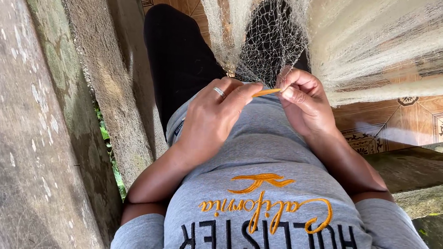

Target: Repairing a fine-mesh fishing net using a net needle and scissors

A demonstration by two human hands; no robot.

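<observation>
A pale, fine-meshed fishing net [270, 44] hangs down over my lap and black trousers. My left hand [214, 116], with a silver ring on one finger, pinches the near end of a thin yellow netting needle [266, 92] just below the net's edge. My right hand [305, 99] is closed on the needle's other end and on strands of the mesh. Both hands meet in front of my grey shirt, almost touching each other.
A weathered concrete wall [33, 109] with a mossy gap runs along my left side. Patterned brown floor tiles [406, 123] lie to the right, beside a concrete step [428, 172]. More bunched net [396, 43] stretches off to the upper right.
</observation>
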